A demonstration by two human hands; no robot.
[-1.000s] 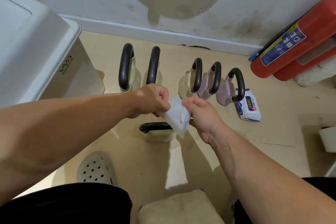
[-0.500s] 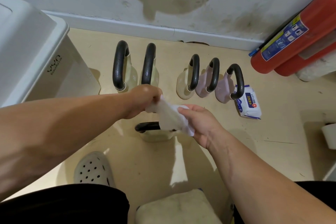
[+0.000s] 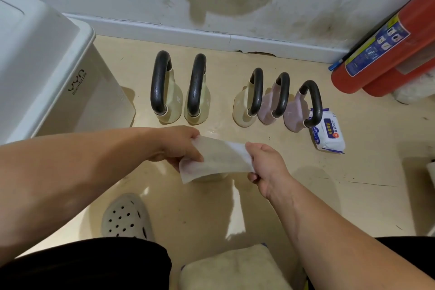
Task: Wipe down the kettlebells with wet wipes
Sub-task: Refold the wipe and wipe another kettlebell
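Stretching a wet wipe (image 3: 217,160) out flat over the middle of the floor (image 3: 306,207), that's both hands at work: the left hand (image 3: 176,146) pinches the wipe's left end between thumb and curled fingers, and the right hand (image 3: 266,165) pinches the right end the same way. Just below the sheet a pale kettlebell (image 3: 211,177) peeks out, mostly hidden. Along the floor's far edge, by the skirting board, two tall cream kettlebells (image 3: 174,106) stand side by side, then a gap, then a smaller cream kettlebell (image 3: 242,108) and two pink kettlebells (image 3: 268,108), all upright, dark handles up. The pack of wipes (image 3: 328,134) lies right against the rightmost pink one; white bin (image 3: 47,66) at the far left corner, red extinguisher (image 3: 388,54) at the far right, grey clog (image 3: 126,218) near the front edge
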